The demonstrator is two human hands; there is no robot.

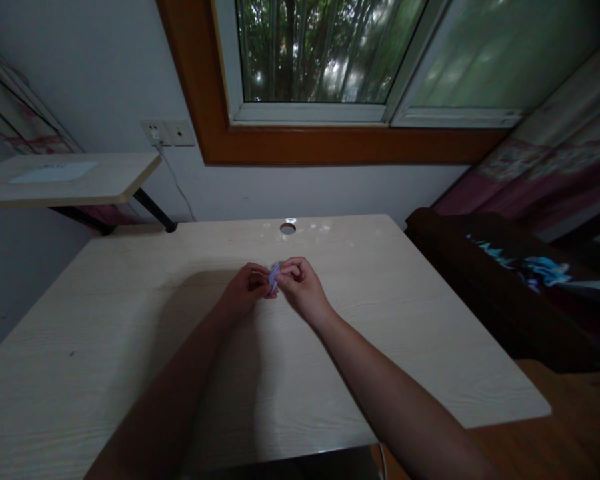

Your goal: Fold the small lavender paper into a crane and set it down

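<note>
Above the table (405,287), left hand (241,291) and right hand (306,287), fingertips of both pinching folded purple paper (273,277); at the table's far left, a shelf (125,171).

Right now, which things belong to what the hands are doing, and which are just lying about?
In use:
- small purple piece, maybe folded paper
- left hand and right hand, both holding it
- table underneath

Just lying about:
- white sheet on the shelf
- bluish stuff at right, too dim to name
</note>
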